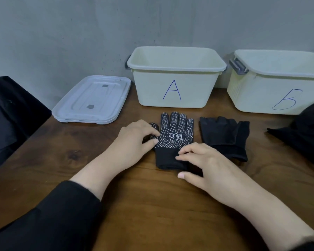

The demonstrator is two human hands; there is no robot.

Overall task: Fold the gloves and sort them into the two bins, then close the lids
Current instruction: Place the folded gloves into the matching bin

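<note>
From my head camera: my left hand (136, 136) pinches the thumb side of a dotted black glove (174, 134) lying palm-up on the wooden tabletop (116, 178), fingers curled onto the fabric, while my right hand (203, 163) lies half open on its cuff, fingertips pressing it flat. A second, plain black glove (225, 136) waits just to the right. Beyond them, far side, bin A (176, 87) and bin B (272, 91) stand open and apparently empty; two stacked lids (91, 100) rest at far left. I judge the folding has only begun: nothing sorted, no lid on. Next, the glove needs doubling over neatly, the cuff held down so the knit does not slide.
</note>
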